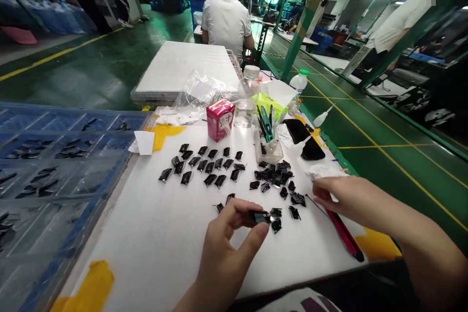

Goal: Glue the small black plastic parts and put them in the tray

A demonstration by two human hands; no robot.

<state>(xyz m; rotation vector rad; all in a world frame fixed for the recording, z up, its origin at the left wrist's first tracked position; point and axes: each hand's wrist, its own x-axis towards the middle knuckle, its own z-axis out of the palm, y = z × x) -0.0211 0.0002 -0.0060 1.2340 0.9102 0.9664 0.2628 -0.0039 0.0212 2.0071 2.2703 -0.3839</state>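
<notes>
Hands: apart, left hand (pixel 230 253) pinching a small black piece (pixel 260 217), right hand (pixel 340 195) at 3 o'clock from it, grip unclear
Piece's long axis: roughly 3 to 9 o'clock
Nearer hand: left

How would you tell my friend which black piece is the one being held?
Find the big white table with yellow tape. Small shiny black pieces lie in rows and piles on it. Yours is the piece pinched between thumb and fingers of the left hand, the only one held up off the table.

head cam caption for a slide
Left hand pinches a small black part over a white table strewn with more, right hand nearby.
</notes>
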